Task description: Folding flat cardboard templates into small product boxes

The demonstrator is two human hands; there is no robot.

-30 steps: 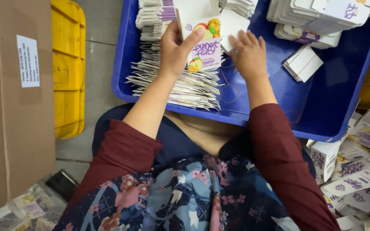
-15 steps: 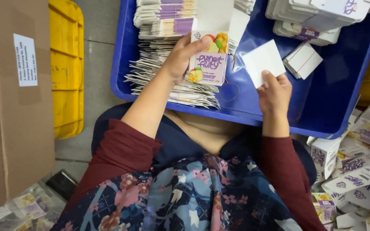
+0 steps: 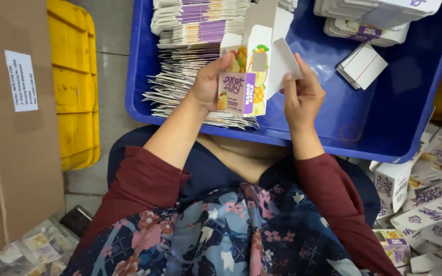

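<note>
A: What's the left hand (image 3: 208,84) doing?

B: It grips a small purple and white carton (image 3: 246,71) with fruit pictures, thumb on the front face, fingers wrapped behind. The carton is partly opened into shape and held upright, just above the middle of the frame, over the near edge of the blue tray (image 3: 384,122).

A: And the right hand (image 3: 303,97)?

B: It pinches a white card (image 3: 285,59) between thumb and fingertips. The card's edge sits right against the open side of the carton; whether it is already inside, I cannot tell.

A: What lies in the tray?

B: A fanned stack of flat cartons (image 3: 190,56) at upper centre, directly behind the left hand. More bundles of flat cartons (image 3: 374,15) along the top right, and a small banded pack of white cards (image 3: 362,65) to the right of the right hand.

A: Around the tray?

B: A yellow crate (image 3: 72,82) at upper left, a big brown cardboard box (image 3: 11,128) down the left edge, and a heap of made-up cartons (image 3: 425,204) at lower right.
</note>
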